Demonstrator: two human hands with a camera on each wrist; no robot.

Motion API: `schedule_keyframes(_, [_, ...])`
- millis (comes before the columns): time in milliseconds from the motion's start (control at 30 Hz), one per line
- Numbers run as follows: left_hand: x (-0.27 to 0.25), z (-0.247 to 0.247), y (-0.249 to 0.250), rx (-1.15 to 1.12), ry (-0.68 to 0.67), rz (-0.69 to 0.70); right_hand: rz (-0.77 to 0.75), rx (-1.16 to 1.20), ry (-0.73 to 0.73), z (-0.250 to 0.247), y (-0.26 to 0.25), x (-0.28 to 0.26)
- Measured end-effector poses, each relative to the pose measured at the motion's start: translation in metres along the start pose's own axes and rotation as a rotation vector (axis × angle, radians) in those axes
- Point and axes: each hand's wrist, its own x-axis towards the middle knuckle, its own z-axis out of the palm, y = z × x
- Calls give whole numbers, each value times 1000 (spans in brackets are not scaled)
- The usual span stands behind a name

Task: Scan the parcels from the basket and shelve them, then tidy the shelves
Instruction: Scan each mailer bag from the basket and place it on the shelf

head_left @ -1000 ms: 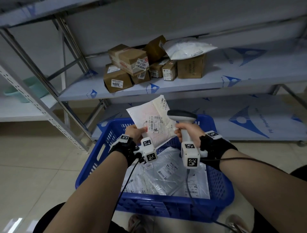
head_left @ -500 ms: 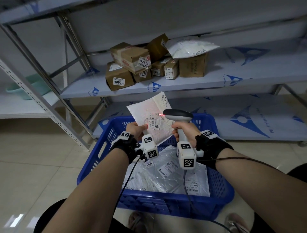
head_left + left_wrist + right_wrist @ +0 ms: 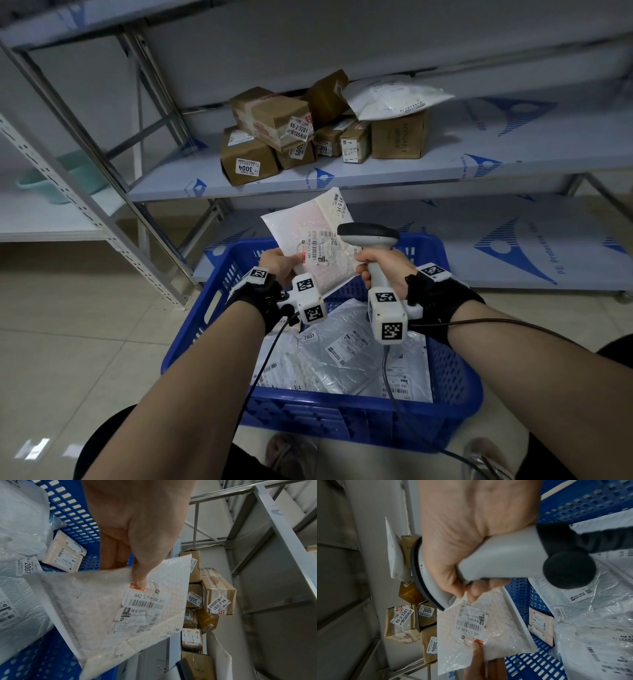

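2 hands busy above blue basket. Left hand pinching white mailer at its lower left corner, thumb on top edge of label, fingers behind. Right hand wrapped round handle of scanner, head pointing forward, just beside mailer's right edge and partly overlapping it. Mailer held tilted, raised over basket's far rim, between both hands and in front of lower shelf.

Seen from head only: both forearms, wrist straps with marker cubes, scanner cable trailing down over basket; brown boxes and a white bag heaped on shelf; green tub far left.

Seen from left wrist only: thumb pressed on label's orange corner; printed "642 L714-00 015" with barcode below; small pink parcel against basket wall.

Seen from right wrist only: fingers curled under scanner handle, fingertips near label's edge; black cable end at handle's butt; grey bags in basket, 1 tagged "2007"; boxes tagged "3004", "3005", "46-2-3201".
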Motion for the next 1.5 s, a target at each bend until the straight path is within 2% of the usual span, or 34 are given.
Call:
schedule_keyframes(900, [9, -3, -3, -58, -14, -14, -8, 4, 1, 0, -2, 0])
schedule_keyframes(1167, [12, -6, -3, 34, -16, 16, -27, 22, 1, -3, 0, 3])
schedule_keyframes(1233, [11, -8, -1, 152, -60, 64, -78, 59, 47, -2, 1, 5])
schedule_keyframes(1367, [6, -11, 7, 509, -238, 212, -160, 82, 193, -2, -2, 13])
schedule_keyframes(1433, [4, -11, 13, 557, -350, 243, -159, 79, 203, -4, -4, 16])
schedule_keyframes(1500, [2, -10, 17, 493, -485, 247, -135, 75, 198, -6, -4, 17])
